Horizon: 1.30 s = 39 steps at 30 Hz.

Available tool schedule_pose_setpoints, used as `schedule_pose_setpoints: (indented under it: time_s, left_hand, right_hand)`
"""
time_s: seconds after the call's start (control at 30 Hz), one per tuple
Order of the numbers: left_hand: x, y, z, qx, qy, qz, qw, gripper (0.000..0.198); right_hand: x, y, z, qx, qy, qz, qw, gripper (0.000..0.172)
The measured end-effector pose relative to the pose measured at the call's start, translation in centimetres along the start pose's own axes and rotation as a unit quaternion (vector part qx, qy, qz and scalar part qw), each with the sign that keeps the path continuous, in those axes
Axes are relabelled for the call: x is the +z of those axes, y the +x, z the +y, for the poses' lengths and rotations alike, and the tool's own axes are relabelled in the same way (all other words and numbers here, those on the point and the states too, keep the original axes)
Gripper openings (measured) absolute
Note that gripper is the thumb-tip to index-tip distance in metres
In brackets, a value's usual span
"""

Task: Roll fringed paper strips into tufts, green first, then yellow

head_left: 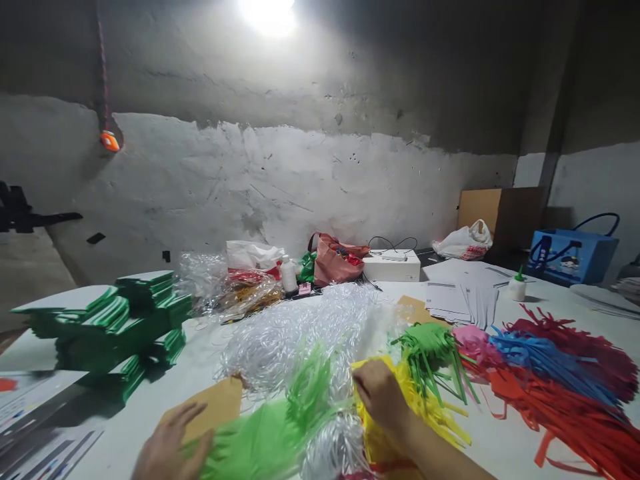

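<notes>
My left hand (173, 440) is low at the left, its fingers apart beside a brown paper sheet (220, 407) and its thumb on the edge of light green fringed material (260, 437). That green piece runs right into a blurred bunch of loose strips. My right hand (377, 390) is closed above yellow strips (425, 407); what its fingers hold, if anything, is hidden. Between the hands lies a bundle of clear shiny strands (334, 447). Behind them spreads a large heap of clear strands (280, 340).
Green-edged stacks (107, 327) stand at the left. Dark green (430, 347), blue (550, 363) and red strips (575, 413) lie right. Farther back are a glue bottle (517, 287), white sheets (457, 300), a reddish bag (337, 260), a white box (393, 267) and a blue bag (575, 257).
</notes>
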<state>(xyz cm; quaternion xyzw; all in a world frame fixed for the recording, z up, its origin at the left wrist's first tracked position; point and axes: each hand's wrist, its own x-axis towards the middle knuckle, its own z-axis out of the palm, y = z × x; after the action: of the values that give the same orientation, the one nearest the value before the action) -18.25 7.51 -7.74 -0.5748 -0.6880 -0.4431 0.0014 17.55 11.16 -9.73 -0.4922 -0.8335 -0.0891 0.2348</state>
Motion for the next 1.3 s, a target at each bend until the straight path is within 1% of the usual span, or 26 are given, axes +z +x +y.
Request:
schedule_pose_setpoints:
  time_s: [0.03, 0.07, 0.1, 0.13, 0.17, 0.2, 0.23, 0.27, 0.3, 0.33, 0.4, 0.5, 0.6, 0.7, 0.8, 0.87, 0.93, 0.97, 1.07, 1.13, 1.3]
  left_hand:
    - [1.5, -1.1, 2.4, 0.035, -0.054, -0.019, 0.998, 0.035]
    - [3.4, -2.3, 5.1, 0.054, -0.115, -0.084, 0.988, 0.031]
    - [5.6, -3.7, 8.0, 0.064, -0.181, -0.179, 0.965, 0.024]
    - [8.0, -5.0, 10.8, 0.071, -0.238, -0.267, 0.931, 0.022]
    - [10.5, -6.0, 13.3, 0.083, -0.258, -0.306, 0.913, 0.021]
    - [12.9, -6.8, 15.2, 0.085, -0.266, -0.325, 0.904, 0.018]
    - [15.0, -7.2, 16.6, 0.079, -0.268, -0.328, 0.902, 0.013]
    - [16.8, -7.3, 17.4, 0.060, -0.268, -0.315, 0.908, 0.014]
    - [18.3, -7.1, 17.7, 0.041, -0.269, -0.301, 0.914, 0.013]
    - [19.4, -6.8, 17.6, 0.020, -0.271, -0.288, 0.918, 0.012]
    - [20.9, -6.2, 17.1, -0.018, -0.283, -0.280, 0.917, 0.013]
    - [22.1, -6.0, 16.8, -0.059, -0.331, -0.311, 0.889, 0.024]
    - [23.1, -6.7, 17.3, -0.097, -0.386, -0.329, 0.856, 0.031]
    - [23.8, -7.5, 17.5, -0.137, -0.423, -0.323, 0.835, 0.040]
    - [24.0, -7.8, 17.2, -0.159, -0.459, -0.323, 0.812, 0.051]
    - [24.0, -7.9, 17.0, -0.168, -0.478, -0.321, 0.800, 0.055]
    - [24.0, -8.0, 16.9, -0.173, -0.494, -0.314, 0.792, 0.056]
    - [23.9, -8.0, 16.9, -0.173, -0.500, -0.310, 0.790, 0.055]
    - [23.8, -7.9, 17.1, -0.171, -0.513, -0.310, 0.782, 0.053]
    - [23.6, -7.8, 17.4, -0.174, -0.518, -0.313, 0.777, 0.052]
    - [22.8, -7.7, 17.9, -0.176, -0.528, -0.313, 0.770, 0.053]
  right_hand:
    - [0.1, 0.2, 1.0, 0.046, -0.014, -0.014, 0.999, 0.010]
    - [0.3, 0.4, 1.7, 0.082, -0.026, -0.033, 0.996, 0.007]
    - [0.7, 0.5, 2.1, 0.110, -0.038, -0.055, 0.992, 0.011]
    - [1.1, 0.6, 2.2, 0.133, -0.048, -0.079, 0.987, 0.018]
    - [1.4, 0.5, 2.3, 0.152, -0.056, -0.100, 0.982, 0.024]
    - [1.6, 0.3, 2.5, 0.168, -0.062, -0.117, 0.977, 0.027]
    - [1.7, 0.0, 2.7, 0.179, -0.064, -0.130, 0.973, 0.024]
    - [1.6, -0.5, 3.2, 0.184, -0.062, -0.138, 0.971, 0.019]
    - [1.3, -1.1, 3.8, 0.186, -0.057, -0.142, 0.971, 0.015]
    - [1.0, -1.6, 4.6, 0.184, -0.047, -0.143, 0.971, 0.018]
    - [0.1, -2.5, 6.2, 0.179, -0.018, -0.140, 0.974, 0.027]
    - [-1.0, -2.9, 8.2, 0.161, 0.047, -0.132, 0.977, 0.028]
    - [-2.2, -2.7, 8.9, 0.140, 0.113, -0.125, 0.976, 0.021]
    - [-3.4, -2.6, 8.5, 0.141, 0.151, -0.105, 0.973, 0.009]
    - [-3.9, -2.6, 7.1, 0.159, 0.150, -0.090, 0.972, 0.019]
    - [-3.6, -2.6, 6.2, 0.173, 0.137, -0.096, 0.971, 0.018]
    - [-3.2, -2.5, 5.5, 0.179, 0.127, -0.104, 0.970, 0.009]
    - [-3.0, -2.5, 5.4, 0.179, 0.126, -0.106, 0.970, 0.009]
    - [-2.8, -2.5, 5.6, 0.171, 0.133, -0.103, 0.971, 0.021]
    - [-3.0, -2.4, 5.9, 0.166, 0.143, -0.098, 0.971, 0.026]
    - [-3.6, -2.1, 5.9, 0.180, 0.176, -0.062, 0.966, 0.026]
